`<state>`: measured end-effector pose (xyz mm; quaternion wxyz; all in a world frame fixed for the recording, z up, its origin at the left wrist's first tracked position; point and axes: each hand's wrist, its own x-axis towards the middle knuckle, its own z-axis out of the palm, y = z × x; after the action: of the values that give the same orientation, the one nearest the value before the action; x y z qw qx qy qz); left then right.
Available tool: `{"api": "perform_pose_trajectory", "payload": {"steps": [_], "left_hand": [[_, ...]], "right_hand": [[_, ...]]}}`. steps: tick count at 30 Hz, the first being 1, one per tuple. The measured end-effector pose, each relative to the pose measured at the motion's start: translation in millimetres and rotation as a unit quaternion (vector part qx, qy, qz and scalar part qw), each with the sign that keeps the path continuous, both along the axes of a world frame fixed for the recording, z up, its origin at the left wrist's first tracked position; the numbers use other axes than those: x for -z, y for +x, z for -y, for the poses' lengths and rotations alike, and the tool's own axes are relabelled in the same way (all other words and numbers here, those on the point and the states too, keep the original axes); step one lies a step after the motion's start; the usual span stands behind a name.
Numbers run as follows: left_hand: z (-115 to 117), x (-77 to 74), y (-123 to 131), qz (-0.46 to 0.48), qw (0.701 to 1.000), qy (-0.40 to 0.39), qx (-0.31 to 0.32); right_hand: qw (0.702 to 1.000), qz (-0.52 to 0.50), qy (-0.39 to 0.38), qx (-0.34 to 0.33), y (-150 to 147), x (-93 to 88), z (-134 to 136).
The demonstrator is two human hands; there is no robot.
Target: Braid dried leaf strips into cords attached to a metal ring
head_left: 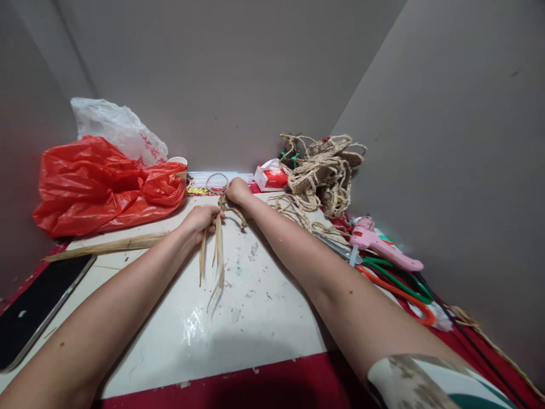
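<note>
My left hand (204, 220) is closed in a pinch over the white board. Loose, pale dried straw strips (218, 255) hang down from its fingers. A short braided straw cord (234, 213) runs between the hands, its tail curving down below the right one. My right hand (238, 190) is closed around the upper part of this cord, its fingers mostly hidden behind the fist. Just left of that fist is a thin round hoop (207, 183); whether the hand touches it I cannot tell.
A red plastic bag (106, 193), a white bag (114, 128) and a paper cup (179, 161) stand left. A phone (38, 307) lies near a long straw strip (123, 244). Rightward are a tissue pack (272, 177), braided cord bundle (323, 170), pink glue gun (385, 247) and scissors (400, 295).
</note>
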<state>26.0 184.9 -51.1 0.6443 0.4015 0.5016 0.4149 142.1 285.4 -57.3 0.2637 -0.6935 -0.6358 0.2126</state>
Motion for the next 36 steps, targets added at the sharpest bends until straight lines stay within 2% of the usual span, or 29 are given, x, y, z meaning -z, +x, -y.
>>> {"api": "perform_pose_trajectory", "payload": {"steps": [4,7,10,12,15,17,18,22,24,26,28,30,31,33,36], "left_hand": [[14.6,1.0,0.0,0.004,0.998,-0.018,0.057],[22.2,0.3,-0.6,0.008,0.997,-0.036,0.070],[22.7,-2.2,-3.0,0.016,0.995,-0.061,0.081],[22.0,-4.0,-4.7,0.019,0.994,-0.067,0.085],[22.5,-5.5,-5.8,0.018,0.994,-0.057,0.088],[23.4,-5.5,-5.5,0.016,0.995,-0.050,0.088],[23.7,-5.3,-5.1,0.010,0.995,-0.047,0.086],[23.7,-4.5,-2.7,-0.037,0.997,-0.036,0.065],[23.6,-4.9,-2.3,-0.043,0.996,-0.038,0.066],[23.5,-5.9,-3.1,-0.029,0.996,-0.045,0.075],[22.9,-6.6,-4.8,-0.005,0.995,-0.054,0.085],[22.0,-7.0,-6.5,0.015,0.994,-0.064,0.089],[21.6,-6.9,-7.0,0.026,0.993,-0.069,0.091],[21.0,-6.7,-7.3,0.039,0.992,-0.076,0.092],[20.9,-6.1,-5.7,0.043,0.994,-0.067,0.075]], "right_hand": [[0.999,0.019,0.007,-0.041,5.8,-7.0,17.1],[0.998,0.011,0.027,-0.059,12.8,-19.1,34.7],[0.994,-0.005,0.034,-0.104,19.0,-31.0,56.2],[0.988,-0.022,0.003,-0.154,22.2,-33.6,72.9],[0.965,-0.131,-0.097,-0.205,29.3,-28.1,96.4],[0.953,-0.187,-0.133,-0.197,38.3,-21.8,106.8],[0.956,-0.183,-0.134,-0.186,44.3,-19.0,109.9],[0.979,-0.036,-0.073,-0.188,70.6,-14.9,111.6],[0.976,0.047,-0.036,-0.210,78.4,-20.4,109.5],[0.974,0.103,0.015,-0.200,78.9,-31.9,108.3],[0.978,0.094,0.088,-0.162,71.9,-46.2,109.6],[0.984,0.013,0.127,-0.126,59.4,-56.8,114.0],[0.987,-0.039,0.101,-0.123,52.1,-59.0,117.1],[0.981,-0.142,-0.013,-0.128,38.3,-55.5,123.9],[0.936,-0.286,-0.161,-0.126,24.1,-37.3,133.0]]}}
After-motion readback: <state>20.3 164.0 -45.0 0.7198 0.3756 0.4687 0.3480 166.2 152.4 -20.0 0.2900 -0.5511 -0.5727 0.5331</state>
